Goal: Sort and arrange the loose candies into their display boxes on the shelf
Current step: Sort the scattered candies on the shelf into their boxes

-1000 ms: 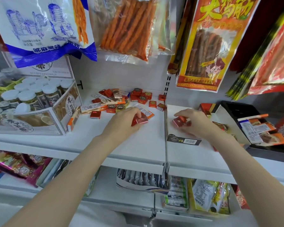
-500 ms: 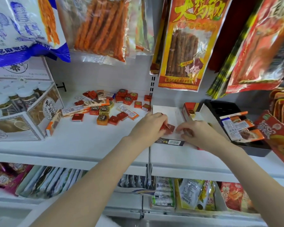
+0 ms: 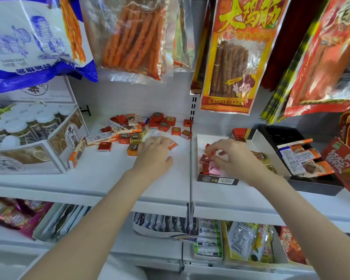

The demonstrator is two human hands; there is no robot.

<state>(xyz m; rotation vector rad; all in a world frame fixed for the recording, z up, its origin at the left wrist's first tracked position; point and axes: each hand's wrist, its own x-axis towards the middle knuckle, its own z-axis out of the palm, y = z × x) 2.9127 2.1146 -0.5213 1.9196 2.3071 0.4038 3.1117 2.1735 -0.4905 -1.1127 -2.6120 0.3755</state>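
Head: 2 hands [image 3: 154, 152], 1 display box [image 3: 217, 180].

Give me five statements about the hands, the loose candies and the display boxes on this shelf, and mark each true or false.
1. The right hand is over the white box holding red candies. True.
2. The left hand is inside that white box. False: it is left of the divider, reaching at the loose candies.
3. The loose candies lie left of the divider. True.
4. The jars stand in a box at the shelf's right end. False: at the left end.
5. The black box is right of the white box. True.
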